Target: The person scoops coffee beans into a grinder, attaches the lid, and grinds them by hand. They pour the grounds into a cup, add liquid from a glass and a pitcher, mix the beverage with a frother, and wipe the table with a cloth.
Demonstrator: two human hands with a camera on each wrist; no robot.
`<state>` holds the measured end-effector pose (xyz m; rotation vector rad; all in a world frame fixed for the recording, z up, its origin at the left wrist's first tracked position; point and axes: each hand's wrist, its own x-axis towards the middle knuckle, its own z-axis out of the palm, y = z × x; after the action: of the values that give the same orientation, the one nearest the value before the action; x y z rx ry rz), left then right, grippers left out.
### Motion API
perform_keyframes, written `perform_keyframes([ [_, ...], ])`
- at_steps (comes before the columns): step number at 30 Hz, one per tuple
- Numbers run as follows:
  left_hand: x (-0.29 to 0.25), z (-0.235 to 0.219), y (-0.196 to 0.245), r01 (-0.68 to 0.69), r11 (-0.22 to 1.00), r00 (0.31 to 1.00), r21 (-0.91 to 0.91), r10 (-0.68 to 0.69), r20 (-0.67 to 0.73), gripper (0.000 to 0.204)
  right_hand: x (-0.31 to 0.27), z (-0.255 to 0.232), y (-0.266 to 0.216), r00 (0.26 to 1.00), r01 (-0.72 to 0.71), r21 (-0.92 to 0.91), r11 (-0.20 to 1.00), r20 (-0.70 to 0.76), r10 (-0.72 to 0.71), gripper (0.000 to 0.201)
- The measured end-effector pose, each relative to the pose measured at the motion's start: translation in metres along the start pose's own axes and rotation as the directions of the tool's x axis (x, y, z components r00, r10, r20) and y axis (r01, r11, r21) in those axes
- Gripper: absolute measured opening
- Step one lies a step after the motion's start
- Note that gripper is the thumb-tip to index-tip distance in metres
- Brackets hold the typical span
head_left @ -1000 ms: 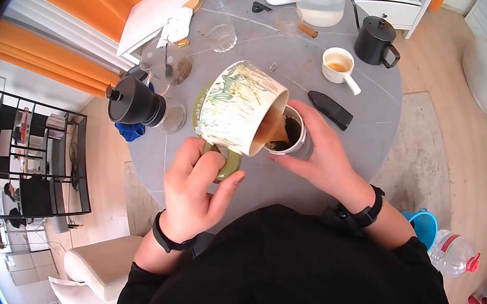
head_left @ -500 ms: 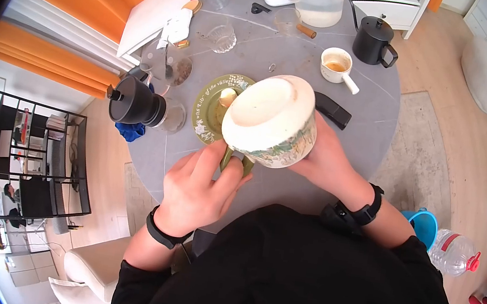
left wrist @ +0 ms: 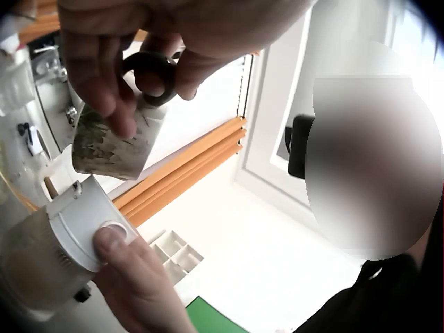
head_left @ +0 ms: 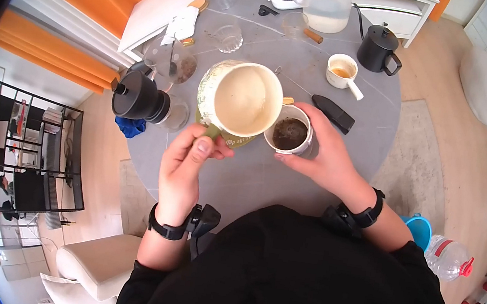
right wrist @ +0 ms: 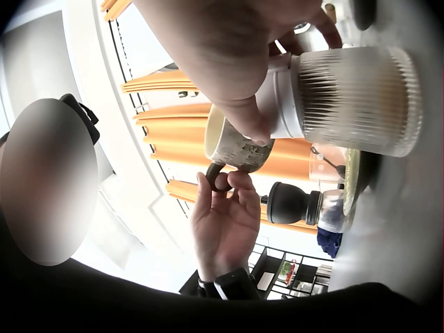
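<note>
Mug held above the surface, left hand fingers pinching its green handle. Ceramic: rigid, breakable, likely light (interior looks emptied). Handle is the sound hold. Right hand fingers wrapped round the ribbed cup, standing just beside, dark liquid inside.

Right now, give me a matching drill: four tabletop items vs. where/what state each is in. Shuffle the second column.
Items:
1. floral mug
2. ribbed white cup
3. black kettle
4. small white cup

States:
A. on the table's far side, beside the small white cup
B. held by the right hand, dark liquid inside
C. held by its green handle in the left hand, emptied
D. standing alone, brown liquid inside

Pairs: 1-C, 2-B, 3-A, 4-D
</note>
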<state>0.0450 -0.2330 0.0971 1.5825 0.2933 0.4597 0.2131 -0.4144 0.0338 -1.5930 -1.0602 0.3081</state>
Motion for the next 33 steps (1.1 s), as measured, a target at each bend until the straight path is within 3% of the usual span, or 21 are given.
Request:
perform_keyframes([
  [1,-0.001,-0.004,-0.001,0.065,0.990,0.998,-0.121,-0.068,-0.016,0.027,0.000,0.000,-0.001,1.000,0.002,-0.001,1.000,0.004,-0.002,0.077],
  [3,-0.002,-0.012,-0.004,0.105,0.984,0.994,-0.141,-0.110,-0.028,0.030,0.000,0.000,-0.003,0.999,-0.044,0.010,0.999,0.009,0.043,0.077],
  [5,-0.005,-0.022,-0.012,0.171,0.935,0.984,-0.312,-0.180,-0.001,0.031,-0.001,0.000,-0.003,1.000,-0.029,0.004,1.000,0.007,0.029,0.077],
  [15,-0.003,-0.057,-0.063,0.326,0.837,0.928,-0.439,-0.371,-0.018,0.032,0.001,0.001,-0.007,0.999,-0.041,-0.030,0.999,-0.003,0.041,0.075],
  [24,0.010,-0.061,-0.077,0.398,0.841,0.902,-0.366,-0.431,-0.010,0.031,0.002,0.003,-0.015,0.998,-0.066,-0.080,0.995,-0.003,0.066,0.074],
  [27,0.013,-0.068,-0.083,0.394,0.854,0.915,-0.340,-0.400,0.056,0.031,0.004,0.002,-0.025,0.996,-0.084,-0.074,0.994,0.011,0.085,0.073],
  [29,0.017,-0.073,-0.083,0.451,0.879,0.893,-0.154,-0.445,0.073,0.031,0.004,0.003,-0.025,0.996,-0.085,-0.088,0.993,0.013,0.086,0.072],
  [33,0.019,-0.077,-0.089,0.435,0.898,0.900,-0.062,-0.434,0.036,0.032,0.003,0.003,-0.028,0.991,-0.135,-0.089,0.987,0.010,0.137,0.071],
])
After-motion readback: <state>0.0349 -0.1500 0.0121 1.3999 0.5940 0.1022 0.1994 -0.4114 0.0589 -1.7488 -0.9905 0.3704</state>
